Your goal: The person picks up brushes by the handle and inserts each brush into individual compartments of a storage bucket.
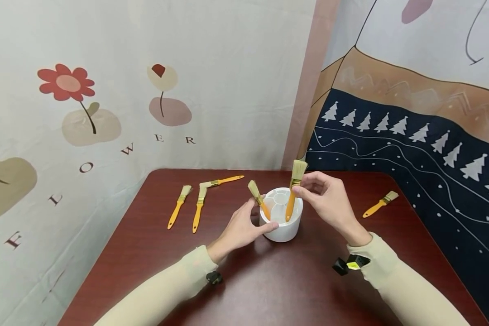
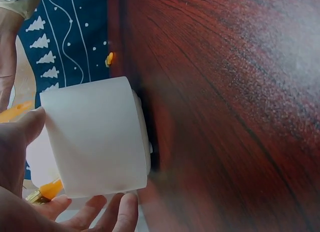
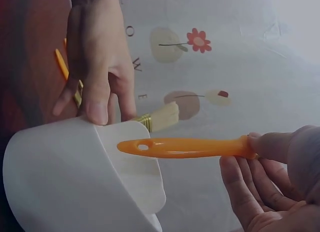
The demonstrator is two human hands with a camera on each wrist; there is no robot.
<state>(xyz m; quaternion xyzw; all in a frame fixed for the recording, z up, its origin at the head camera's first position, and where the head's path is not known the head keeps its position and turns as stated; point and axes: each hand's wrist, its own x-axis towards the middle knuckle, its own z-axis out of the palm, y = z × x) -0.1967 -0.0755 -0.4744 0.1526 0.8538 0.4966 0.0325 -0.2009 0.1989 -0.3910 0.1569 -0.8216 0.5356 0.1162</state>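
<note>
My left hand holds a white round container on the table, thumb at the near rim and fingers around its left side. Dividers show inside the container. One paintbrush with an orange handle leans in it, bristles up, tilted left. My right hand pinches a second, wider paintbrush near the metal band, bristles up. Its handle end hangs over the container's opening. In the right wrist view, the handle with its hole overlaps the container's inner wall, and the thumb presses it against the fingers.
On the left of the dark red table lie a paintbrush, another paintbrush and a third paintbrush near the back edge. A further paintbrush lies at the right. Printed cloth hangs behind the table.
</note>
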